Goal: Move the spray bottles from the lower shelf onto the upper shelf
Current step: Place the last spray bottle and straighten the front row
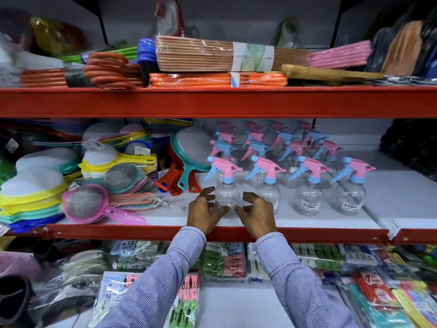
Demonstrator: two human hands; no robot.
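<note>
The person's left hand (205, 210) and right hand (256, 215), both in blue-and-white striped sleeves (305, 287), reach over the red front rail of the lower shelf (307, 234); the fingers are curled and spread on either side of the nearest clear plastic spray bottle with a pink trigger head and blue collar (225, 185); each grip is released, cupped close beside the bottle's round body, and whether the fingertips touch the plastic cannot be told.

That bottle stands upright at the left end of a front row of four like bottles (307, 185) on the white board of the lower shelf; behind them stand further rows of clear bottles with pink and blue trigger heads (283, 143), partly blurred.

Left of the bottles lie stacks of coloured plastic-rimmed mesh strainers (35, 190); a pink round strainer with a long handle (94, 207) rests near the shelf's front edge.

The upper shelf (212, 100), with its red rail, carries a wrapped bundle of tan wooden sticks (212, 55) lying on orange plastic pieces (201, 80).
</note>
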